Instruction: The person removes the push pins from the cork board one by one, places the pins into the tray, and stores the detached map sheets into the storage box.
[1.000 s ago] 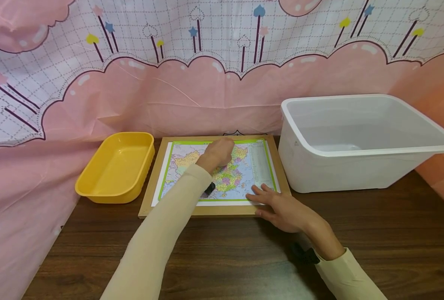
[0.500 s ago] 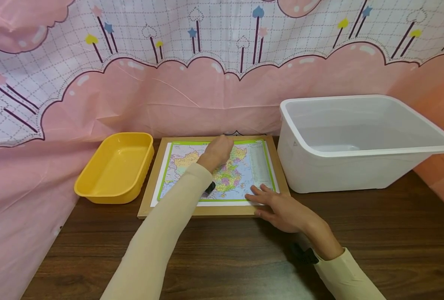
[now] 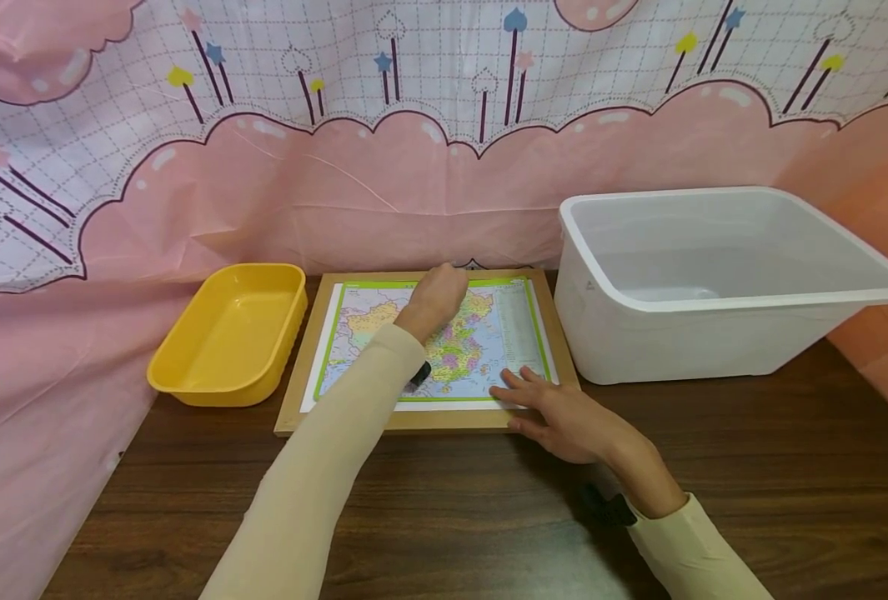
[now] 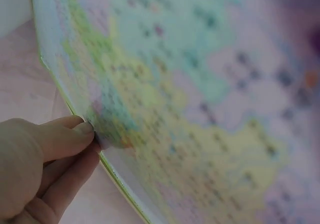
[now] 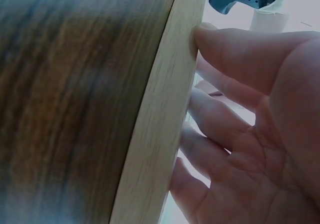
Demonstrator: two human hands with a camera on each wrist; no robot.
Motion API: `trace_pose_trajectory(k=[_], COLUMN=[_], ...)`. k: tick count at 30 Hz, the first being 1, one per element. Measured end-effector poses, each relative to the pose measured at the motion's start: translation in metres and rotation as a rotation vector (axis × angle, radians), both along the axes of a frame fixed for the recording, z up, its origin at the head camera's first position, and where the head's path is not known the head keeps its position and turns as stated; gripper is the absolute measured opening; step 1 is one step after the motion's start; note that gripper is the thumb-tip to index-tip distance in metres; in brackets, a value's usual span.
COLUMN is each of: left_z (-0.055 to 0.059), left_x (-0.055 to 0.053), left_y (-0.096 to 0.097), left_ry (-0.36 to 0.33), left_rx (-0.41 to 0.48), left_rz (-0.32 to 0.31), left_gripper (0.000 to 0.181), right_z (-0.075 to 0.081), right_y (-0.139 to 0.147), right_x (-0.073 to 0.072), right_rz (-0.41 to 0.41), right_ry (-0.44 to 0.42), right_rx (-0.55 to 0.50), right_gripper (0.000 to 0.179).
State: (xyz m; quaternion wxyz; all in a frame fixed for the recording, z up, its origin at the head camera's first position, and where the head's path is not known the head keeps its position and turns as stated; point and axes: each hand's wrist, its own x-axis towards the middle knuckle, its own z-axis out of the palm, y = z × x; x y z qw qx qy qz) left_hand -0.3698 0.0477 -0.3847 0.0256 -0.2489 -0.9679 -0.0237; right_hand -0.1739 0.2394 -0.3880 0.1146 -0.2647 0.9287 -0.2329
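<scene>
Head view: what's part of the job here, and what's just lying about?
Seems part of the job:
- map, under both hands
- board beneath it
- left hand, pinching the map's edge
- right hand, touching map and board

Apparently just lying about, untouched:
- yellow tray
- white tub

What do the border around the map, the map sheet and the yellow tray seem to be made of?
Border: pale matte wood, showing fine grain in the right wrist view.
Map sheet: printed paper or plastic film, judging by its thin edge; finish unclear.
Yellow tray: probably smooth moulded plastic, given its soft highlights.
</scene>
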Motion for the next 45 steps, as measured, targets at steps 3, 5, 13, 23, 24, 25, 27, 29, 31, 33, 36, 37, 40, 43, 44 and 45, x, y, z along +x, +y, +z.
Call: trace_pose_trajectory(k=[3, 5, 13, 23, 24, 25, 27, 29, 31, 33, 36, 37, 40, 43, 44, 45], left_z=[0.0, 0.0, 0.0, 0.004, 0.005, 0.006, 0.007, 0.009, 0.01, 0.012, 0.015, 0.016, 0.02, 0.024, 0.026, 0.028], left_x=[0.001, 0.002, 0.002, 0.002, 0.002, 0.003, 0.003, 0.004, 0.004, 0.004, 0.004, 0.003, 0.003, 0.004, 0.004, 0.004], left_y=[0.001, 0.002, 0.002, 0.003, 0.003, 0.002, 0.002, 0.001, 0.0, -0.002, -0.005, -0.005, -0.007, -0.007, -0.007, -0.007], left_ry=[0.008, 0.006, 0.023, 0.017, 0.009, 0.001, -0.011, -0.012, -0.016, -0.007, 0.014, 0.023, 0.05, 0.053, 0.054, 0.059], left_rx=[-0.003, -0.001, 0.026, 0.015, 0.017, 0.021, 0.029, 0.037, 0.056, 0.076, 0.099, 0.104, 0.102, 0.113, 0.117, 0.128], left_rz=[0.008, 0.011, -0.003, -0.002, 0.0, 0.0, 0.0, -0.005, -0.008, -0.015, -0.035, -0.044, -0.063, -0.069, -0.067, -0.067], left_gripper=[0.023, 0.023, 0.025, 0.029, 0.03, 0.031, 0.033, 0.036, 0.04, 0.044, 0.047, 0.048, 0.048, 0.049, 0.049, 0.05], right_z=[-0.001, -0.002, -0.001, 0.0, 0.0, 0.0, 0.0, 0.0, 0.0, 0.0, 0.0, -0.001, -0.001, -0.001, -0.001, -0.001], right_y=[0.0, 0.0, 0.0, 0.0, 0.0, 0.0, 0.0, 0.0, 0.0, 0.0, 0.0, 0.0, 0.0, 0.0, -0.001, -0.001], right_x=[0.0, 0.0, 0.0, 0.0, 0.0, 0.0, 0.0, 0.0, 0.0, 0.0, 0.0, 0.0, 0.0, 0.0, 0.0, -0.001], right_rz=[0.001, 0.001, 0.001, 0.003, 0.004, 0.005, 0.007, 0.008, 0.007, 0.005, 0.004, 0.004, 0.006, 0.006, 0.007, 0.006], right_ry=[0.001, -0.001, -0.002, -0.002, -0.001, 0.0, 0.001, 0.0, -0.001, -0.002, -0.004, -0.004, -0.003, 0.003, 0.004, 0.005], right_rx=[0.0, -0.001, -0.006, -0.004, -0.004, -0.004, -0.005, -0.006, -0.007, -0.007, -0.006, -0.007, -0.009, -0.005, -0.003, -0.002], right_gripper=[0.047, 0.047, 0.047, 0.047, 0.047, 0.047, 0.047, 0.048, 0.048, 0.048, 0.048, 0.048, 0.048, 0.048, 0.048, 0.048])
